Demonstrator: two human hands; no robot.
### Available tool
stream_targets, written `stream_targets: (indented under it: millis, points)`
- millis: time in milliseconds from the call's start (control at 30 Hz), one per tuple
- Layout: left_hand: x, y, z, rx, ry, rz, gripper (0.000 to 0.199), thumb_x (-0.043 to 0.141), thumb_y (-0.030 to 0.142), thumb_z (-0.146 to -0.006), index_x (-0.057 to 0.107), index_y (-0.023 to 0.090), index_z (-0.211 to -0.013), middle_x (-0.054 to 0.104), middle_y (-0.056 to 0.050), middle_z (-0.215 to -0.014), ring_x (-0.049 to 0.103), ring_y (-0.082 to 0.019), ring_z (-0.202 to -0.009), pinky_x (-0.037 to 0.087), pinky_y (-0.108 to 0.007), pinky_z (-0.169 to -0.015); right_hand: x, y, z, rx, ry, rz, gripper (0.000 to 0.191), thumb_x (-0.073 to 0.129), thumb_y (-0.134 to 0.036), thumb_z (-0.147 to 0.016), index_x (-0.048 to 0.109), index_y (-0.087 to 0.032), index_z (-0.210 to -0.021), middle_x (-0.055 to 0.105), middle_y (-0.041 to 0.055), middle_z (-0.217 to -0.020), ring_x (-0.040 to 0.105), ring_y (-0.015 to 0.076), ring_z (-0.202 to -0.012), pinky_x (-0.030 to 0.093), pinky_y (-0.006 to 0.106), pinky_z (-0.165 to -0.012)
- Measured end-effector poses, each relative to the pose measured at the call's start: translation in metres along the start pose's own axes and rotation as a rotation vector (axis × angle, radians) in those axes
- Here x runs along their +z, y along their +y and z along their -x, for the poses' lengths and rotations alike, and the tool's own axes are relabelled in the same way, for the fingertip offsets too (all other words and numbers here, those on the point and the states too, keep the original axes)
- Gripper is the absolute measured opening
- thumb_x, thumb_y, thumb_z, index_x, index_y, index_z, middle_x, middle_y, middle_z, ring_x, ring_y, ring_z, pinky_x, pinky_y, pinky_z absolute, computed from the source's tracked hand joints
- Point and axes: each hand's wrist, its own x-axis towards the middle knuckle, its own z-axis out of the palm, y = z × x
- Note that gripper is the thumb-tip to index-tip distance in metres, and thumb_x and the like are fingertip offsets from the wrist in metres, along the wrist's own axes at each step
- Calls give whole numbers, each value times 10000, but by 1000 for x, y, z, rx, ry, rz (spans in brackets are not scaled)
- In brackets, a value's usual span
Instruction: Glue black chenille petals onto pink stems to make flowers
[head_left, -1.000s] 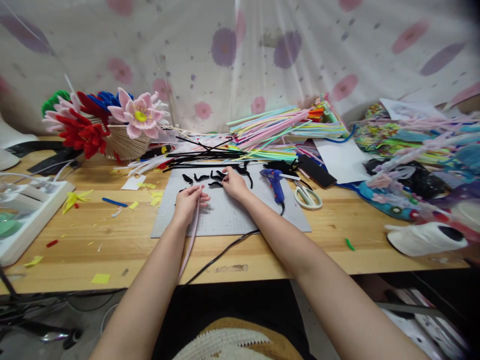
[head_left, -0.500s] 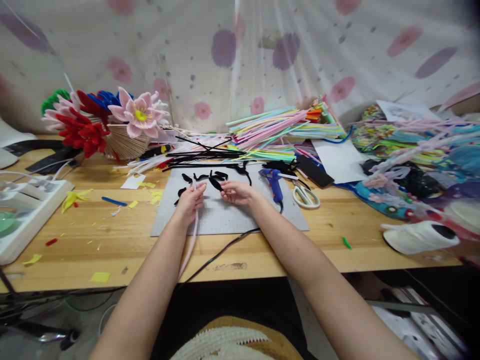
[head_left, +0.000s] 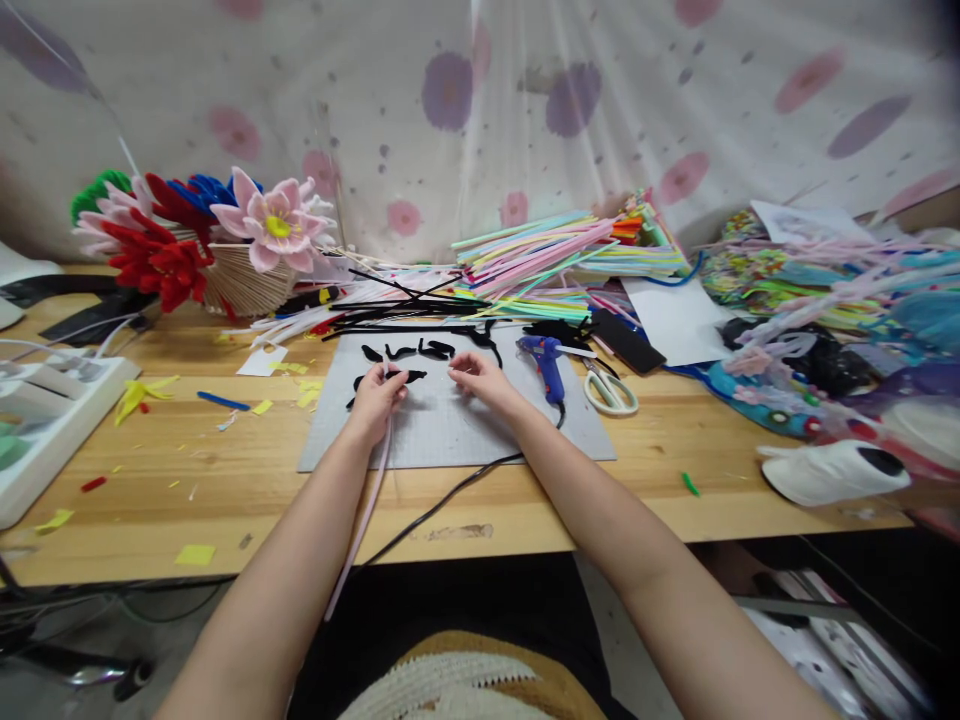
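My left hand point(head_left: 377, 402) is closed above the left part of the grey mat point(head_left: 465, 440). A pale pink pipe cleaner point(head_left: 361, 530) is gripped in it and hangs down past the table's front edge. At its fingertips a black fuzzy piece point(head_left: 410, 377) points to the right. My right hand point(head_left: 480, 382) hovers over the middle of the mat, fingers curved and apart, with nothing visible in them. Beyond both hands lie several small black fuzzy pieces point(head_left: 435, 348). Right of my right hand rests a blue glue gun point(head_left: 546, 365).
Scissors point(head_left: 611, 390) and a black phone point(head_left: 628, 342) lie to the right. Coloured pipe cleaners point(head_left: 555, 250) are heaped at the back. Fuzzy flowers point(head_left: 274, 222) stand back left, near a power strip point(head_left: 67, 430). A thread spool point(head_left: 836, 473) lies at the right. A black cord point(head_left: 435, 515) crosses the front edge.
The black piece by my right fingertips is now at my left fingertips, and my right hand has come away from it. The pink pipe cleaner's lower end has swung further out over the edge.
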Motion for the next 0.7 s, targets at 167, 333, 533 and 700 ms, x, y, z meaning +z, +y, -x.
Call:
stream_targets:
  millis: [167, 333, 533, 700]
  points:
    - [5, -3, 5, -55, -86, -37, 338, 693, 243, -572, 415, 189, -757, 430, 88, -452, 357, -28, -335, 103, -126, -331, 2, -5, 7, -245, -130, 39, 324, 690, -256, -594, 563, -198, -887, 573, 4, -904, 519, 100, -750, 419, 229, -645]
    - [9, -3, 8, -66, -102, -65, 356, 720, 317, -581, 462, 182, -786, 455, 70, -500, 372, -29, -348, 134, -125, -329, 13, 2, 5, -133, -225, -225, 348, 675, -257, -617, 536, -211, -932, 527, -45, -716, 502, 82, -650, 421, 225, -641]
    - [4, -7, -1, 121, 105, -104, 355, 530, 459, -751, 588, 154, -924, 568, -101, -1019, 583, -148, -818, 482, -237, -603, 8, 12, 1, -79, -196, -442, 388, 706, -247, -578, 545, -213, -929, 509, -56, -712, 485, 62, -605, 428, 201, -598]
    - [-2, -9, 0, 575, 237, -447, 407, 642, 298, -696, 570, 206, -1087, 479, -95, -1218, 446, -190, -1146, 343, -298, -976, 7, 10, 2, -20, -193, -470, 392, 713, -238, -566, 552, -219, -924, 520, -55, -719, 488, 63, -604, 419, 198, -586]
